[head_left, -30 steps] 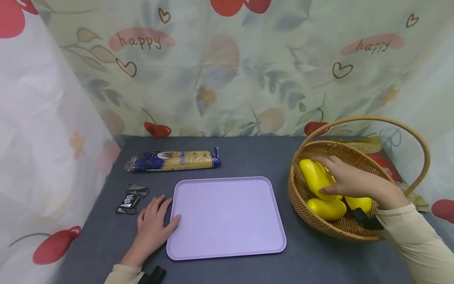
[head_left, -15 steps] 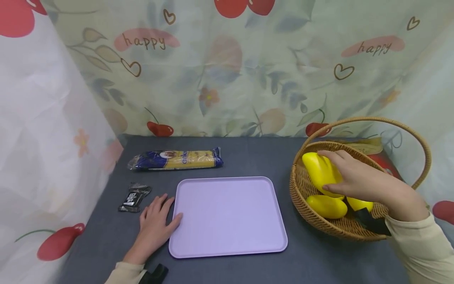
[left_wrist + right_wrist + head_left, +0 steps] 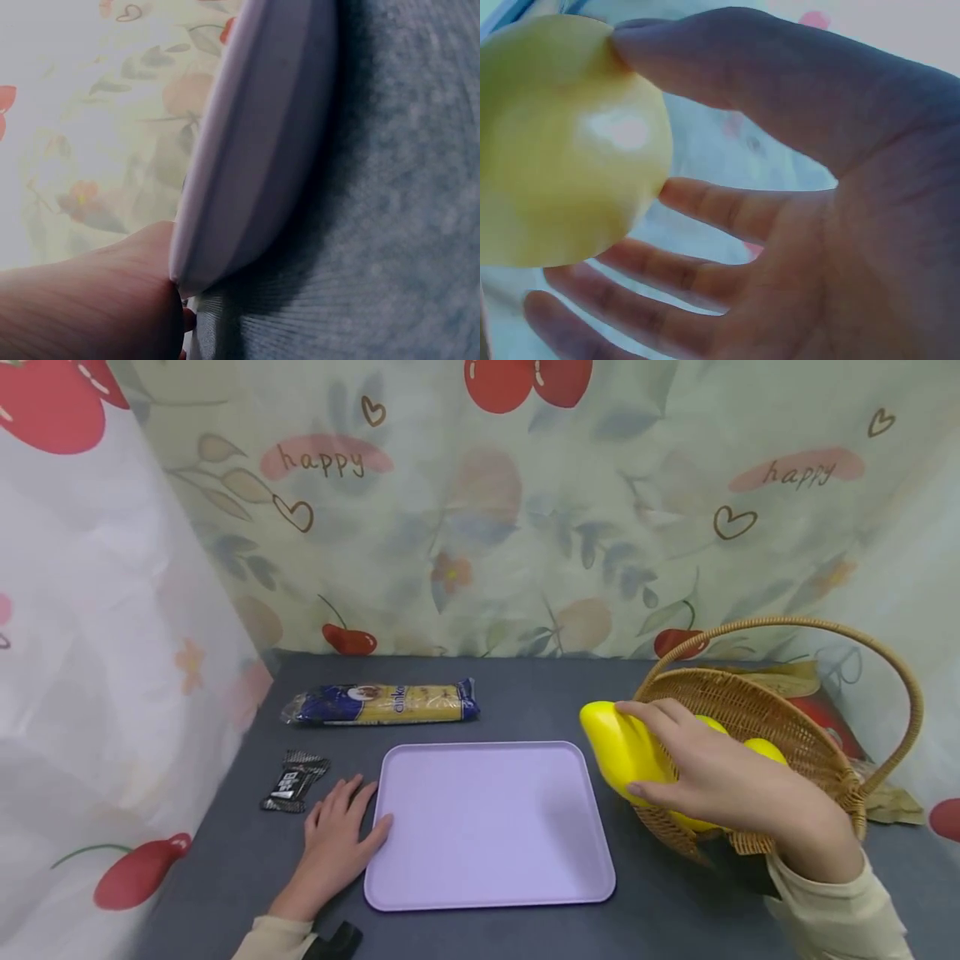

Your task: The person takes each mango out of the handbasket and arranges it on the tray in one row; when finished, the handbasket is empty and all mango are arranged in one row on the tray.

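My right hand [image 3: 720,781] grips one yellow fruit [image 3: 624,752] at the left rim of one basket [image 3: 798,727], at least two more inside; my left hand [image 3: 333,839], fingers relaxed, touches one tray [image 3: 491,827].

Tray [image 3: 491,827]: on the table [image 3: 525,935].
Pasta packet [image 3: 390,703]: behind the tray.
Wrapped snack [image 3: 293,783]: left of the tray.
My left hand [image 3: 337,835]: at the tray's left edge.
Basket [image 3: 723,695]: right of the tray, fruit [image 3: 766,748] inside.
Mango [image 3: 624,752]: in my right hand [image 3: 727,777], right of the tray.
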